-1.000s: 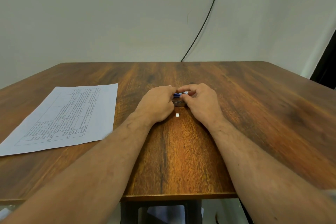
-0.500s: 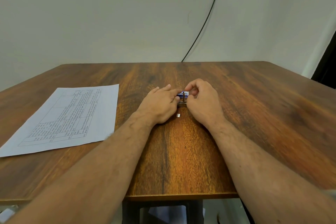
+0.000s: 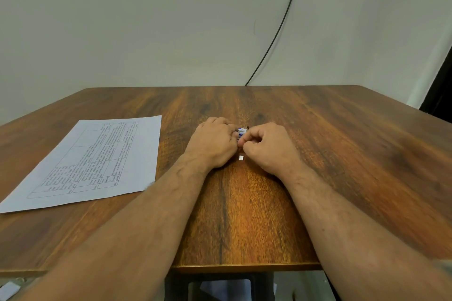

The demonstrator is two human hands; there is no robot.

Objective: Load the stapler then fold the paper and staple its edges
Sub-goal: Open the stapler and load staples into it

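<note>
Wooden tabletop (image 3: pixel 342 154) carries printed paper (image 3: pixel 93 161) at left; left hand (image 3: pixel 214 144) and right hand (image 3: pixel 266 148) fingers clamp a small blue stapler (image 3: pixel 241 132), staple strip (image 3: pixel 241 158) just beside.

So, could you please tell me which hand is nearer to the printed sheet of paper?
Left. The left hand lies just right of the paper; the right hand sits farther right.

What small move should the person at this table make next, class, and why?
Probably pick up the small strip of staples lying loose just in front of both hands and feed it in: the left hand and right hand grip the stapler, and the paper lies unfolded.
</note>
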